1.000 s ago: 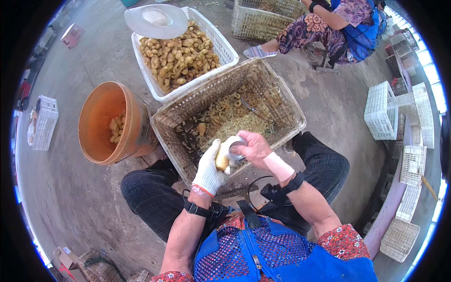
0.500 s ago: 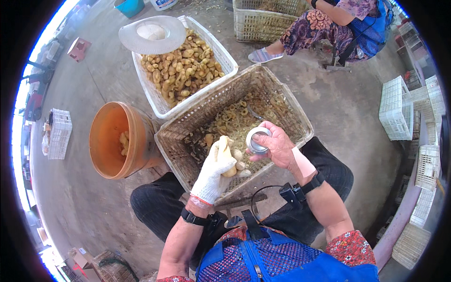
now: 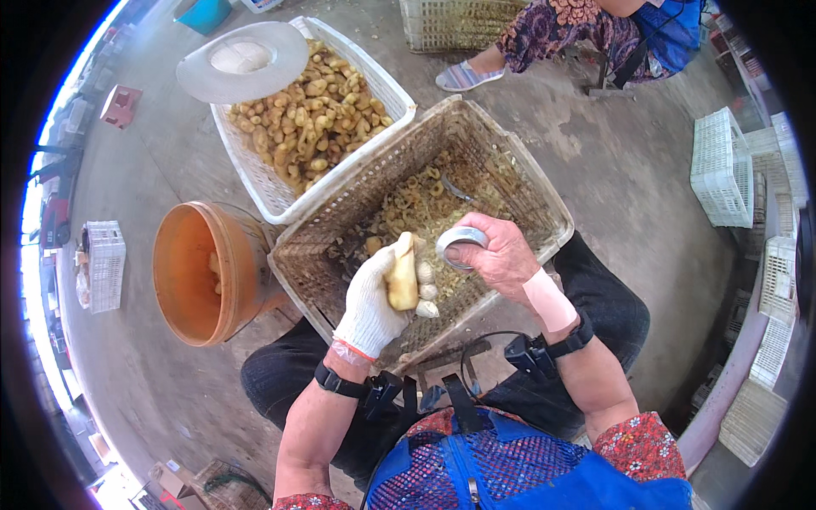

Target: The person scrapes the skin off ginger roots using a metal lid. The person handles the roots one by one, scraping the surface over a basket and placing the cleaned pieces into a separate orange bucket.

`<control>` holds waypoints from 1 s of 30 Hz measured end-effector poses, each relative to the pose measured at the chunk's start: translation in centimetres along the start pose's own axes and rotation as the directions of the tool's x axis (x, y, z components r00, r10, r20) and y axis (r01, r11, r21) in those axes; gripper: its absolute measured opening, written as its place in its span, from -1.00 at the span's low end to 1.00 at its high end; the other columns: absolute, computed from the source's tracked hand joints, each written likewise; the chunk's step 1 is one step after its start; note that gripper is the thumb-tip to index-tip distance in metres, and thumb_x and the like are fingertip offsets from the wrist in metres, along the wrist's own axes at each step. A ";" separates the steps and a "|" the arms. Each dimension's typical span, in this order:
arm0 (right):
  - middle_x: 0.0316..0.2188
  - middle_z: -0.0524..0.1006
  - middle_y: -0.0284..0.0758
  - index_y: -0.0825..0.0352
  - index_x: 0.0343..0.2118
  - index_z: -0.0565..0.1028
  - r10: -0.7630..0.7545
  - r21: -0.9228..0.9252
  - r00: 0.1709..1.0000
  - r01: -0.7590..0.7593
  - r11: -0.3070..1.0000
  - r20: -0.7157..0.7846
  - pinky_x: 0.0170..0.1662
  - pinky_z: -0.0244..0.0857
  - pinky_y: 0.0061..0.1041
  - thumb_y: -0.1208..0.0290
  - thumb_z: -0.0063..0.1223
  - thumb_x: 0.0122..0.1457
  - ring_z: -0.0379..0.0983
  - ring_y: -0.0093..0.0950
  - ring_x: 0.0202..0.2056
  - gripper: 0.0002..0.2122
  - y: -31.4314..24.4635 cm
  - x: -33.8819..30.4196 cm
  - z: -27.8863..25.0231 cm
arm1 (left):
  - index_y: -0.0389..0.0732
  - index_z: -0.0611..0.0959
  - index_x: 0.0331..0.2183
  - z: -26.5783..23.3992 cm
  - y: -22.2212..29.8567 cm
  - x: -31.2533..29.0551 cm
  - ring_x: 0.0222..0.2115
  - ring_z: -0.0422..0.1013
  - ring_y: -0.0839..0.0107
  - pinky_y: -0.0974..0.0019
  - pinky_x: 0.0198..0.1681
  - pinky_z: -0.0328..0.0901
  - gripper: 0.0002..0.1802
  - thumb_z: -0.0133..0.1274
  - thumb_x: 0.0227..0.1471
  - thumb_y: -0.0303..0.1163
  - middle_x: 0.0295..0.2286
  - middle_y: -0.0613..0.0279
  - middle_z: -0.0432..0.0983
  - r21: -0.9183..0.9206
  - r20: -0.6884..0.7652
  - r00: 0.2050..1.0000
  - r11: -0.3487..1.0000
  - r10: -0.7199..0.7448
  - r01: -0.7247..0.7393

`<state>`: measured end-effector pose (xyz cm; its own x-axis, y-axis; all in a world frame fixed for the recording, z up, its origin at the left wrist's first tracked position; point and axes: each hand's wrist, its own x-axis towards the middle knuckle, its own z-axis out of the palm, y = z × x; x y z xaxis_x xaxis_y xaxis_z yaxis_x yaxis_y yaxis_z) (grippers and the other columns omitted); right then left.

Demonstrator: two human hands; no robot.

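Observation:
My left hand (image 3: pixel 371 297), in a white knit glove, is closed around a pale yellow, ginger-like root piece (image 3: pixel 403 283). Its soiled fingertips show along the right side of the piece. Bare-fingered, my right hand (image 3: pixel 503 259) grips a grey ring-shaped tool (image 3: pixel 443 247), with the thumb inside the ring. Ring and root are a short way apart. Both hands are over the near part of a dirty slatted crate (image 3: pixel 293 255), which contains peelings (image 3: pixel 425 204) and a curved metal piece (image 3: pixel 457 189).
Behind it, a white crate (image 3: pixel 255 191) is full of yellow knobby roots (image 3: pixel 319 127), with a translucent brimmed hat (image 3: pixel 242 64) on its corner. An orange bucket (image 3: pixel 191 272) stands at left. A seated person's foot (image 3: pixel 469 76) is at the far side; white crates (image 3: pixel 722 170) line the right.
My view has shifted slightly. The left hand has turned, showing more of the root piece. My right hand has tilted the ring so it appears narrower.

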<state>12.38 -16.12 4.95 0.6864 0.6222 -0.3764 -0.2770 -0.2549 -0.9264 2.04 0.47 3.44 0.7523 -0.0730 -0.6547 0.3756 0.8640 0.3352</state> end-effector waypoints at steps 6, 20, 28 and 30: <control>-0.31 0.53 -0.42 0.35 -0.27 0.52 -0.164 -0.105 0.981 0.175 0.979 0.104 -0.16 0.30 -0.61 0.54 0.20 0.03 0.41 -0.64 -0.27 -0.82 1.0 1.1 0.5 | -0.19 0.28 0.12 -0.9 -1.0 -0.7 -0.62 0.43 0.36 0.50 -0.76 0.29 -0.37 -0.03 0.10 -0.09 -0.42 0.10 0.47 0.122 0.146 0.989 0.992 0.000 -0.018; -0.40 0.56 -0.35 0.34 -0.29 0.55 -0.077 -0.307 0.971 0.147 0.940 0.227 -0.22 0.34 -0.57 0.53 0.20 0.02 0.49 -0.55 -0.34 -0.84 1.7 0.7 0.9 | -0.24 0.48 -0.07 -1.7 -0.4 -1.5 -0.64 0.39 0.56 0.58 -0.76 0.21 -0.50 0.15 0.01 -0.16 -0.47 0.27 0.48 0.527 0.065 0.995 0.849 -0.075 0.030; -0.52 0.49 -0.11 0.37 -0.44 0.44 -0.328 -0.477 0.944 0.303 0.825 0.033 -0.40 0.33 -0.32 0.44 0.16 0.03 0.47 -0.14 -0.44 -0.86 2.8 0.4 2.4 | -0.26 0.50 -0.10 -1.4 -0.7 -1.5 -0.69 0.31 0.57 0.59 -0.79 0.13 -0.60 0.03 0.04 -0.25 -0.51 0.26 0.45 0.258 -0.005 0.990 0.956 -0.142 0.139; -0.51 0.53 -0.20 0.39 -0.42 0.44 -0.251 -0.283 0.962 0.214 0.935 -0.102 -0.42 0.37 -0.42 0.49 0.12 0.08 0.53 -0.33 -0.44 -0.89 2.9 0.6 2.2 | -0.27 0.46 -0.04 -1.6 -0.3 -1.7 -0.70 0.28 0.55 0.58 -0.81 0.13 -0.56 -0.03 0.05 -0.28 -0.49 0.20 0.44 0.094 0.045 0.978 0.975 -0.205 0.200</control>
<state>10.54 -14.89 2.01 0.7991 0.5872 -0.1291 0.0783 -0.3146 -0.9460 -0.23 1.12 3.42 0.6830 -0.2712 -0.6782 0.5680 0.7810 0.2598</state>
